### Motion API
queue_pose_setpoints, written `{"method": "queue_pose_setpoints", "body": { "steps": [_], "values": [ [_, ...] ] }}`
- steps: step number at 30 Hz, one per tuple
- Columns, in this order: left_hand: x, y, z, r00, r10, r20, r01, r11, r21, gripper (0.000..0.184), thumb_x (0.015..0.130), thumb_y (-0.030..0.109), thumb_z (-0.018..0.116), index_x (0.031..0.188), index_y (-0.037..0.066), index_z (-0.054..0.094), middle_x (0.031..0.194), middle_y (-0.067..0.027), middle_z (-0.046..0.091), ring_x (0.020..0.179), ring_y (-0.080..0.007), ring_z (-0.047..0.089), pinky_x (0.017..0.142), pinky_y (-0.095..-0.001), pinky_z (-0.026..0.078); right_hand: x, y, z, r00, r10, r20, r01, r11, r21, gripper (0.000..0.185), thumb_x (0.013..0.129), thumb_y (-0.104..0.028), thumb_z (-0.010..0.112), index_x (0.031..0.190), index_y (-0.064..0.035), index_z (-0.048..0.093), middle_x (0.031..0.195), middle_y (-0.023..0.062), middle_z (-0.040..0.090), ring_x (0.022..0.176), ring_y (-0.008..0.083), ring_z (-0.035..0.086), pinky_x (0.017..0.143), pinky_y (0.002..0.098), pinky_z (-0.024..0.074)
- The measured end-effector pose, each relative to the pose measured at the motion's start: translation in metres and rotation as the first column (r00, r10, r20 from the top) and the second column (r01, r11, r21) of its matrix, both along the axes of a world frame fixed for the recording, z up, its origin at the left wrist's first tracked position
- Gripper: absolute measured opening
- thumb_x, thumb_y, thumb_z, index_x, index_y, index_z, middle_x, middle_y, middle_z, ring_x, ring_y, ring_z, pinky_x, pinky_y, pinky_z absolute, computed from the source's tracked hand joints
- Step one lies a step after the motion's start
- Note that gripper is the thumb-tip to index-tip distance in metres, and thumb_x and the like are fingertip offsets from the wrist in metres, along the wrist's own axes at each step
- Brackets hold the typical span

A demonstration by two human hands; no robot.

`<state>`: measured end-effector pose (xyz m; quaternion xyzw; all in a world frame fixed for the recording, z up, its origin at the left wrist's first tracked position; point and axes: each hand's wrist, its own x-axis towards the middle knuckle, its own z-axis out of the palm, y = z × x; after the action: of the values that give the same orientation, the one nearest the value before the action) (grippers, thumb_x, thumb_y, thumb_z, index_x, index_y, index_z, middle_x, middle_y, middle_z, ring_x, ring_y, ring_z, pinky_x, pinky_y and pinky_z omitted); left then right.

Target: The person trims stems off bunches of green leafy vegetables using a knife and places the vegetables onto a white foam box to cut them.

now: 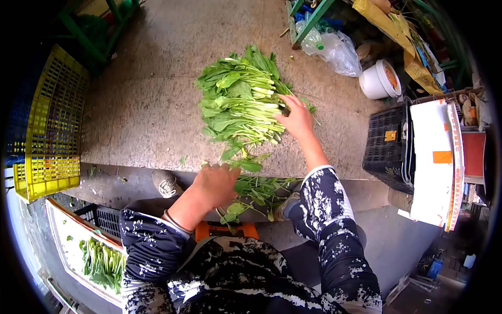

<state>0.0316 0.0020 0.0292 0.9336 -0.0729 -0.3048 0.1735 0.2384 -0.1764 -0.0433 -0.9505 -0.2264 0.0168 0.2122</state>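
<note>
- We see the right hand [299, 119] at the right side of the pile of greens [232, 104], thumb and fingers parted, the tips against the pale stem ends.
- We see the left hand [217, 180] nearer, low over the platform's near edge, back up and fingers bent; we cannot tell whether they pinch anything.
- The pile lies on the platform [141, 104], its leaves mostly to the left and its stems to the right.
- Loose leaves [251, 166] lie between the pile and the near edge.
- Nearer and lower, we find more greens [259, 191] below that edge.
- At far left stands a yellow crate [49, 125]; near left, a white box [68, 254] holds bunched greens [102, 261].
- To the right we see a black crate [384, 141], and beyond it a white bucket [371, 83].
</note>
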Motion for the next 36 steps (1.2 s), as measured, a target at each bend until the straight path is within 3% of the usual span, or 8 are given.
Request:
{"method": "queue_pose_setpoints", "body": {
  "steps": [7, 13, 19, 21, 25, 27, 31, 36],
  "values": [
    [0.0, 0.001, -0.006, 1.0, 0.006, 0.029, -0.004, 0.999, -0.052, 0.056, 0.072, 0.029, 0.065, 0.121, 0.008, 0.046, 0.104, -0.0132, 0.057, 0.098, -0.029, 0.056, 0.085, -0.0395, 0.044, -0.013, 0.012, -0.009, 0.992, 0.123, -0.017, -0.122, 0.945, -0.303, 0.043, 0.077, -0.023, 0.065, 0.116, -0.0118, 0.051, 0.103, 0.0105, 0.054, 0.098, 0.0297, 0.054, 0.079, 0.0398, 0.047],
    [0.001, 0.002, -0.008, 1.0, -0.025, 0.01, 0.026, 1.0, -0.013, 0.057, 0.073, 0.031, 0.065, 0.121, 0.008, 0.045, 0.104, -0.0131, 0.057, 0.097, -0.0288, 0.056, 0.083, -0.0389, 0.045, 0.018, 0.01, 0.01, 0.922, 0.166, -0.349, -0.139, 0.985, 0.102, 0.037, 0.077, -0.021, 0.065, 0.108, -0.0034, 0.057, 0.085, 0.0135, 0.063, 0.078, 0.0246, 0.062, 0.065, 0.0355, 0.0478],
    [0.001, 0.003, -0.004, 0.999, -0.016, 0.043, 0.018, 0.999, -0.044, 0.058, 0.073, 0.031, 0.066, 0.122, 0.008, 0.045, 0.101, -0.013, 0.058, 0.094, -0.0285, 0.058, 0.082, -0.039, 0.046, 0.021, 0.003, 0.031, 0.469, 0.182, -0.864, 0.397, 0.83, 0.391, 0.021, 0.078, -0.016, 0.067, 0.089, -0.0007, 0.057, 0.071, 0.0082, 0.062, 0.042, 0.0065, 0.044, 0.032, 0.0216, 0.0336],
    [0.002, 0.003, -0.004, 0.999, -0.022, 0.046, 0.024, 0.999, -0.036, 0.058, 0.073, 0.032, 0.066, 0.121, 0.008, 0.045, 0.1, -0.0128, 0.058, 0.093, -0.0287, 0.059, 0.081, -0.0391, 0.046, 0.018, -0.006, 0.034, 0.537, 0.03, -0.843, 0.312, 0.921, 0.232, 0.021, 0.078, -0.015, 0.067, 0.089, -0.001, 0.056, 0.07, 0.0079, 0.061, 0.043, 0.0064, 0.044, 0.033, 0.0206, 0.0336],
    [0.001, 0.001, -0.004, 0.999, -0.039, 0.02, 0.039, 0.999, 0.013, 0.057, 0.073, 0.032, 0.066, 0.121, 0.009, 0.045, 0.099, -0.0126, 0.059, 0.092, -0.0285, 0.059, 0.081, -0.0391, 0.046, 0.013, -0.014, 0.041, 0.443, 0.334, -0.832, 0.522, 0.658, 0.542, 0.018, 0.079, -0.016, 0.066, 0.086, -0.0025, 0.056, 0.066, 0.0058, 0.058, 0.044, 0.0056, 0.043, 0.038, 0.0176, 0.0343],
    [0.003, 0.003, -0.001, 0.995, -0.031, 0.097, 0.033, 0.999, -0.017, 0.057, 0.073, 0.033, 0.066, 0.12, 0.008, 0.045, 0.098, -0.0126, 0.06, 0.091, -0.0283, 0.06, 0.081, -0.0387, 0.046, 0.015, -0.016, 0.05, 0.558, 0.071, -0.827, 0.281, 0.921, 0.269, 0.017, 0.079, -0.017, 0.066, 0.084, -0.003, 0.057, 0.065, 0.0044, 0.057, 0.043, 0.0051, 0.043, 0.036, 0.0173, 0.0334],
    [0.011, -0.004, 0.014, 0.985, -0.023, 0.174, 0.038, 0.996, -0.08, 0.056, 0.073, 0.03, 0.067, 0.12, 0.009, 0.045, 0.098, -0.011, 0.06, 0.09, -0.0276, 0.06, 0.081, -0.0379, 0.046, -0.001, -0.022, 0.094, 0.597, 0.148, -0.789, 0.24, 0.905, 0.351, 0.019, 0.078, -0.019, 0.067, 0.084, -0.0039, 0.057, 0.063, 0.0032, 0.057, 0.04, 0.004, 0.042, 0.034, 0.0177, 0.0315],
    [0.026, -0.016, 0.048, 0.466, 0.309, 0.829, -0.031, 0.942, -0.334, 0.075, 0.064, 0.028, 0.074, 0.129, 0.013, 0.04, 0.116, -0.0103, 0.053, 0.119, -0.0295, 0.042, 0.098, -0.0452, 0.032, -0.045, -0.012, 0.165, 0.678, 0.13, -0.723, -0.075, 0.991, 0.109, 0.032, 0.078, -0.016, 0.065, 0.105, 0.0005, 0.059, 0.076, 0.0054, 0.062, 0.048, 0.0034, 0.048, 0.039, 0.0201, 0.0393]
  ]
}}
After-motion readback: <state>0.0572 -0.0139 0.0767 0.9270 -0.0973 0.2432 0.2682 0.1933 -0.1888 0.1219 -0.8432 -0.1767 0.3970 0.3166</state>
